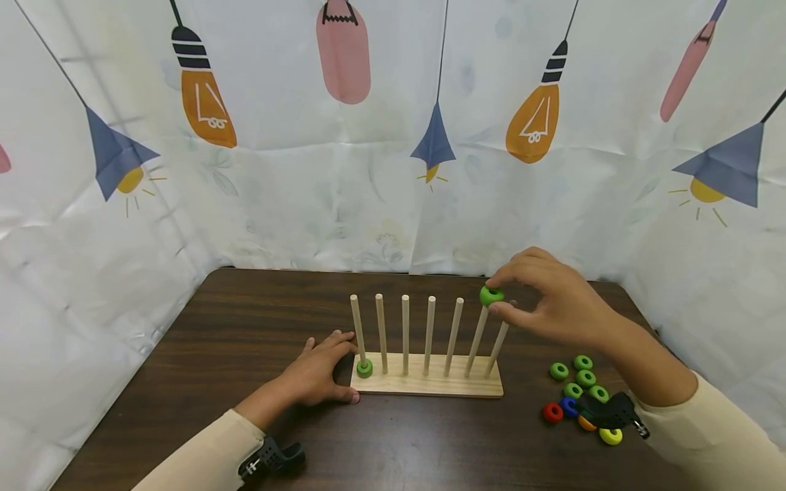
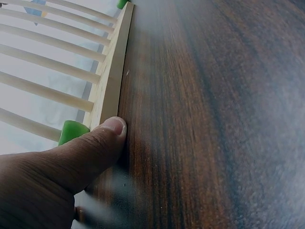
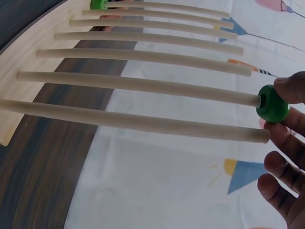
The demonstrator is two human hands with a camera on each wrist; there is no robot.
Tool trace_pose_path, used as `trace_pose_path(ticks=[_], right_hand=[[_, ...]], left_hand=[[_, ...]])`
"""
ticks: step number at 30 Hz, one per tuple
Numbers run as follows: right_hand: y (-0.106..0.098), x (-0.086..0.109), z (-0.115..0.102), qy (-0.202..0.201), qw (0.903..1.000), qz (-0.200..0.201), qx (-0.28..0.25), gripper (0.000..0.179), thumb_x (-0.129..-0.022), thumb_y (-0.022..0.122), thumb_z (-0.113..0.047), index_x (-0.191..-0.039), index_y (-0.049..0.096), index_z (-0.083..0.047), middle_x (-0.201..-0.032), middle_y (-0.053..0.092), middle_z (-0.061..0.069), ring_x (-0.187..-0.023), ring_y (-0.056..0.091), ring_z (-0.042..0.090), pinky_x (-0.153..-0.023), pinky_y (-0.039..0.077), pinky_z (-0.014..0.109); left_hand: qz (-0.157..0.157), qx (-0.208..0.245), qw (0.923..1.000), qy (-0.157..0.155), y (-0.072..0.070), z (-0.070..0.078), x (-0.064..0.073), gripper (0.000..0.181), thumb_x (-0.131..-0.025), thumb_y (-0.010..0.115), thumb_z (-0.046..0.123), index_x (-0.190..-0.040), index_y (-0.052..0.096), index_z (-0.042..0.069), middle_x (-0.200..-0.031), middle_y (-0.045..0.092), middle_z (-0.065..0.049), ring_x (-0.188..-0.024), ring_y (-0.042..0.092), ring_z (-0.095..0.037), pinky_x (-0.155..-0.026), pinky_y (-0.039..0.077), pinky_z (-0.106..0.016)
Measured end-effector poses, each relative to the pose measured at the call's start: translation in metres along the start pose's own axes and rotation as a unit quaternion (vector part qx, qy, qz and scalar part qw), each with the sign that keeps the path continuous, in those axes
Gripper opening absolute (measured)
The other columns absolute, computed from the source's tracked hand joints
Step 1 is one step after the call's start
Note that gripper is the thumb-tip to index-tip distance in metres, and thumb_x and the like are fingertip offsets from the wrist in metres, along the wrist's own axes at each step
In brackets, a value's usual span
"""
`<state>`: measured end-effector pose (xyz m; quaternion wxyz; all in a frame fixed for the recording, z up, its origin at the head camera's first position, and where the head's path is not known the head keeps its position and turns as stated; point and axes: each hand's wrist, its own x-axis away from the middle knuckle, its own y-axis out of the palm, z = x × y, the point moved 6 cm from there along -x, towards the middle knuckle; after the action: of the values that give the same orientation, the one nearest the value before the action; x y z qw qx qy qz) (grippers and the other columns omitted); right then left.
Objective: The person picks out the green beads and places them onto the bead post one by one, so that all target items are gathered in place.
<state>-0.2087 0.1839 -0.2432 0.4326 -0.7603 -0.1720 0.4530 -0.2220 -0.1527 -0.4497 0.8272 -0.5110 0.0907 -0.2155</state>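
Observation:
A wooden peg stand [image 1: 430,385] with a row of several upright pegs rests on the table. My left hand [image 1: 316,372] holds its left end, thumb at the front edge and fingers toward the back; the thumb [image 2: 102,143] touches the base in the left wrist view. One green ring [image 1: 365,368] sits at the bottom of the leftmost peg. My right hand [image 1: 552,300] pinches another green ring [image 3: 273,105] between thumb and fingers, at the tip of the second peg from the right [image 3: 143,87]. In the right wrist view the peg's tip meets the ring's hole.
Several loose green rings [image 1: 585,378] lie on the dark table [image 1: 258,314] at the right. By them are a red ring [image 1: 552,412], a blue ring [image 1: 568,407], a partly covered orange ring [image 1: 586,423] and a yellow ring [image 1: 610,436]. A printed curtain [image 1: 387,204] stands behind.

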Motion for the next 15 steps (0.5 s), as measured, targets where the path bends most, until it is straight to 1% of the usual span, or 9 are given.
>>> trace_pose_path(ticks=[10,15], right_hand=[[0.0046,-0.0063,-0.0025,-0.004,0.9999,-0.001,-0.009,0.033,-0.081,0.088,-0.014,-0.109,0.073,-0.021,-0.107,0.067,-0.017,-0.106,0.056,0.009,-0.086,0.046,0.028],[0.0062,-0.0086,-0.0039,-0.006,0.9999,0.0,-0.013,0.032,-0.08,0.088,-0.014,-0.108,0.074,-0.021,-0.106,0.067,-0.017,-0.105,0.056,0.009,-0.084,0.046,0.027]], left_hand=[[-0.002,0.002,1.0,-0.003,0.0002,-0.0001,0.0002,0.073,-0.074,0.092,0.045,-0.134,0.062,0.017,-0.16,0.038,-0.012,-0.152,0.024,-0.039,-0.115,0.012,-0.072],[-0.004,-0.001,1.0,-0.003,0.0001,-0.0004,0.0,0.072,-0.074,0.092,0.046,-0.133,0.062,0.017,-0.16,0.038,-0.012,-0.152,0.024,-0.038,-0.115,0.012,-0.072]])
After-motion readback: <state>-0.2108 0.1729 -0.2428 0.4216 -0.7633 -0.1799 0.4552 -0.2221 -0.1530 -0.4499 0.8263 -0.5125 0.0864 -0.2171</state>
